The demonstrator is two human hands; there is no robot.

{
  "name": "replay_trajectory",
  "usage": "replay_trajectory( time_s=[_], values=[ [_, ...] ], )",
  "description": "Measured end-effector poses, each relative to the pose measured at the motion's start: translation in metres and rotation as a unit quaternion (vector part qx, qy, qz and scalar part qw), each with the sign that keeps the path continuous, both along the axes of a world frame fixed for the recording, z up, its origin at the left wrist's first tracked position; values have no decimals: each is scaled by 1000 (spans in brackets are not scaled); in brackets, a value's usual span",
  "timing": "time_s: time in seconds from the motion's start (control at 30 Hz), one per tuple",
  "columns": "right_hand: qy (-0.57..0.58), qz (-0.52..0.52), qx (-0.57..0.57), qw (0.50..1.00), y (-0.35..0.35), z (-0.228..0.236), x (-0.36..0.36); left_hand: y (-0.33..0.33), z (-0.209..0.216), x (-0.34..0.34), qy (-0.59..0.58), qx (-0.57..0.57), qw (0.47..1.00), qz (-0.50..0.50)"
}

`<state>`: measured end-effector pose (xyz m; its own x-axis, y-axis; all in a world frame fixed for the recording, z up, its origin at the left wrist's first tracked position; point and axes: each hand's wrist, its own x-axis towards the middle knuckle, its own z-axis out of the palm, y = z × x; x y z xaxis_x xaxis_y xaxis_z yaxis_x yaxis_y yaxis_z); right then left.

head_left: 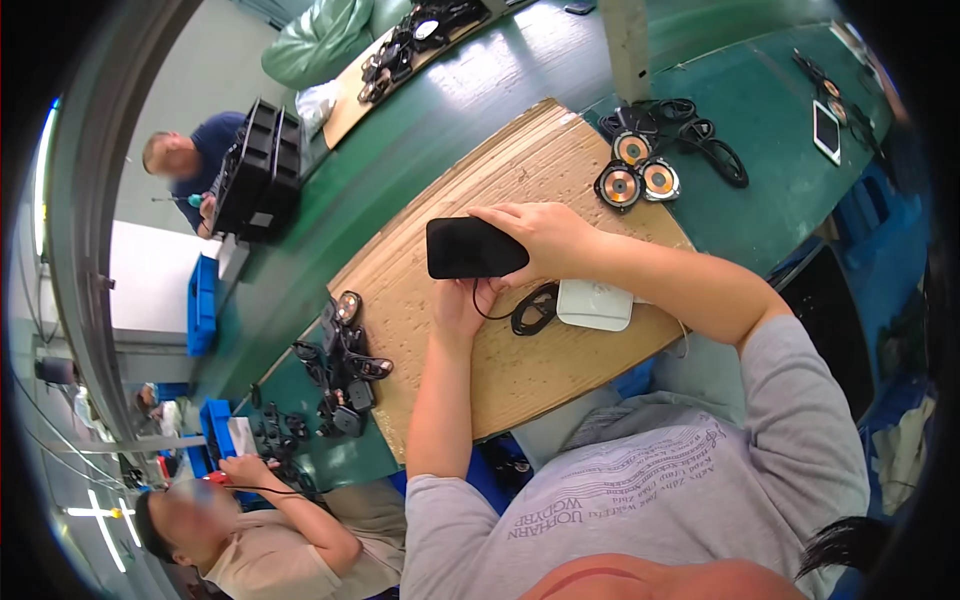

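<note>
Head view shows my right hand [548,240] closed around the wider, rounded end of a black case [465,250], a smooth, dark slab with softened corners, held above the middle of the cardboard [490,375]. My left hand [458,308] is under its near side, partly hidden; I cannot tell whether those fingers grip the case or the thin cable beside them. That cable curves to a black coil [536,312], looped in a narrow oval, just beside a white box [596,305] with rounded corners near the cardboard's near edge.

The cardboard is tan and pitted, its far edge streaked with ridges, on a glossy green worktop [735,225]. At its right edge sit three round speakers [635,172] with coppery discs in dark rims, black cables looping beyond. Along its left edge lies a tangled pile [345,365] of dark parts. A white phone [827,132] lies flat toward the worktop's right end.
</note>
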<state>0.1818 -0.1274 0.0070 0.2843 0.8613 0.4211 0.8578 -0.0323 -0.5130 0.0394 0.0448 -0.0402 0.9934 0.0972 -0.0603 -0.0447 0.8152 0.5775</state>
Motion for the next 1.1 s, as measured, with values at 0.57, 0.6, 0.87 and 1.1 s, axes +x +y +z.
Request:
replay_trajectory(
  time_s=[0.57, 0.6, 0.87, 1.1],
  values=[
    [2, -48, 90, 995, 1, 0, -20, -30, 11, -13, 18, -9, 997, 79],
    [1, -53, 92, 994, 1, 1, -21, -30, 10, -14, 16, -7, 996, 84],
    [-21, -55, 79, 995, -1, 7, -20, -34, 25, -11, 33, -9, 998, 59],
    [-57, -59, 110, 991, -1, 9, -21, -27, 18, -13, 14, -37, 999, 23]
  ],
)
